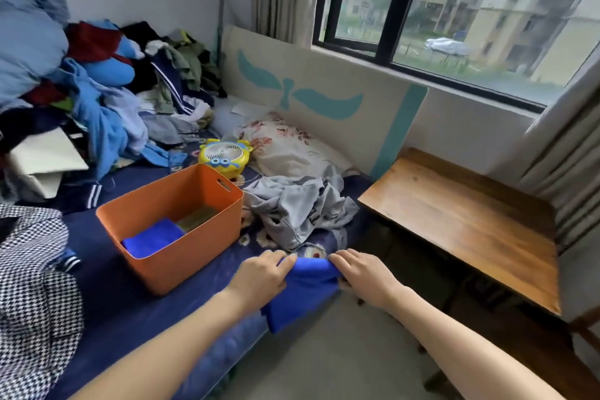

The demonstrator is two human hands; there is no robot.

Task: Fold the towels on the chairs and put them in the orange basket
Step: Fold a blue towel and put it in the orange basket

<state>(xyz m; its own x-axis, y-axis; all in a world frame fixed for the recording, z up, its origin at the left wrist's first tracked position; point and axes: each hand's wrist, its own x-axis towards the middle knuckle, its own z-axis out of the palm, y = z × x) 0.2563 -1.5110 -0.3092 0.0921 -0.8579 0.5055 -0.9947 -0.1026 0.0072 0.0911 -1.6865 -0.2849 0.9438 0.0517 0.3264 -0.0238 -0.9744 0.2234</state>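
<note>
A blue towel (pixel 300 294) hangs over the near edge of the bed, its top edge stretched between both my hands. My left hand (pixel 259 276) pinches the towel's left top corner and my right hand (pixel 360 276) grips the right top corner. To the left stands the orange basket (pixel 194 247) on the dark blue bedsheet. Inside it lie a folded blue towel (pixel 152 237) and a folded olive towel (pixel 198 217) behind it.
A crumpled grey garment (pixel 298 208) lies just beyond my hands, with a floral pillow (pixel 285 146) and a yellow toy fan (pixel 225 154) behind. A wooden chair (pixel 470 224) stands right of the bed. Piled clothes (pixel 97 91) fill the left; a houndstooth cloth (pixel 32 286) lies near left.
</note>
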